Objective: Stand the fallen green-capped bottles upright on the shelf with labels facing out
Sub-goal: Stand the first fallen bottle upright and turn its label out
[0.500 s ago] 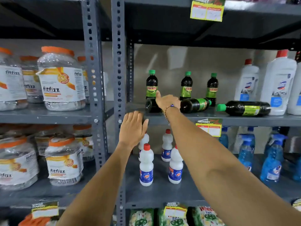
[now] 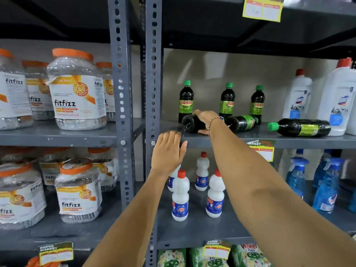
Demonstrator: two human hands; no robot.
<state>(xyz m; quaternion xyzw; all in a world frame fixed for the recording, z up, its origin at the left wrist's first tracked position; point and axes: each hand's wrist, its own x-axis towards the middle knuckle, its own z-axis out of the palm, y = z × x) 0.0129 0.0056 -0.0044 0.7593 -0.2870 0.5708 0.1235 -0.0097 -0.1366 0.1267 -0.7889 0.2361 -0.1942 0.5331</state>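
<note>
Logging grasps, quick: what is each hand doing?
Left hand: open, flat, holding nothing.
Right hand: closed on the leftmost fallen bottle.

Three fallen bottles (image 2: 300, 127) before upright bottles (image 2: 227, 100) on shelf (image 2: 289, 140).

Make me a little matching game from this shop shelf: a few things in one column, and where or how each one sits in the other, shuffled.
Things:
1. Dark plastic bottle under the right hand
2. Dark green-capped bottle furthest right
3. Small white red-capped bottles
4. Left hand

States:
A. Standing upright, one shelf lower
B. Lying down, green cap pointing left
C. Lying down, base towards the camera, gripped
D. Open, at the shelf's front edge, holding nothing

Pairs: 1-C, 2-B, 3-A, 4-D
</note>
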